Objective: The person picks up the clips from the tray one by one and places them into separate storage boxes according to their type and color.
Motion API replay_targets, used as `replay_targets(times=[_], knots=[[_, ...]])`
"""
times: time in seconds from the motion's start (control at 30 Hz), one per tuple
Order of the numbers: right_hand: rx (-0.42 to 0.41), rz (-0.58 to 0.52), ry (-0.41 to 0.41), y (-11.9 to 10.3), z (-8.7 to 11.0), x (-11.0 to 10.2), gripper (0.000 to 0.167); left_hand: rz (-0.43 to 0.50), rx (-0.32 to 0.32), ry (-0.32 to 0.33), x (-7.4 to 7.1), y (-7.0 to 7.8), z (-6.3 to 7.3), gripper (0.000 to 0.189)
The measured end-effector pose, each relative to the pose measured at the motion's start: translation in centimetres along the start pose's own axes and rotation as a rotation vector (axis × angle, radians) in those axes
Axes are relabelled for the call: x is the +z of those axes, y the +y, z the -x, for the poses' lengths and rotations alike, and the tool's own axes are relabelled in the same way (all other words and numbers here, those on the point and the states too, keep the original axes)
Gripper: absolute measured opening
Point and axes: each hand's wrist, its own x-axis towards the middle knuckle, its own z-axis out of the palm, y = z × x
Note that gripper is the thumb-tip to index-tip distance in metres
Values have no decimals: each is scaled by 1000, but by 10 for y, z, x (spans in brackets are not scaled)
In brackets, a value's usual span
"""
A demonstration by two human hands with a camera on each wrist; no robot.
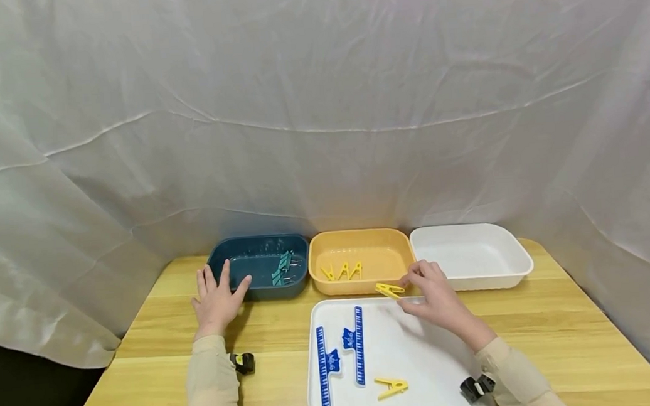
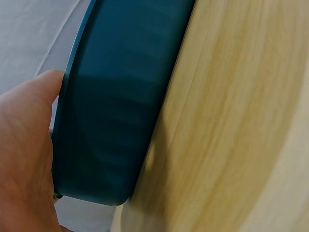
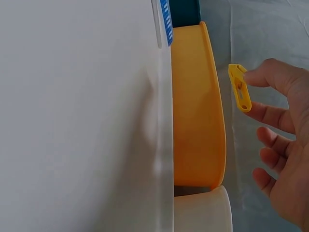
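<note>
While a yellow clip [image 1: 389,290] is pinched by the right hand [image 1: 436,299] near the front of the yellow bin [image 1: 385,258], the left hand [image 1: 217,306] is spread wide at the blue bin [image 1: 249,246] in the head view. Three matching clips [image 1: 343,269] are grouped in the yellow bin and teal clips [image 1: 277,277] in the blue one, presumably so kinds don't get mixed; blue clips [image 1: 360,345] and a lone yellow clip [image 1: 394,385] are laid flat on the white tray [image 1: 426,359], probably for easy picking. From the left wrist, the blue rim looks touched by the thumb [image 2: 50,83], maybe for steadying. From the right wrist, just thumb and index finger are used on the clip, likely because it's so small.
</note>
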Motion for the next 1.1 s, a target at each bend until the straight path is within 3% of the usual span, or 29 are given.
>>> replay_targets(times=[0.17, 0.4, 0.87, 1.1], knots=[[16, 3, -4, -2, -6, 2, 26, 3, 0, 3, 1, 0, 0, 87], [110, 3, -11, -2, -16, 8, 27, 12, -1, 8, 1, 1, 0, 85], [242, -100, -38, 2, -37, 21, 29, -5, -10, 4, 2, 0, 0, 91], [257, -101, -46, 3, -47, 30, 33, 11, -6, 6, 0, 1, 0, 85]])
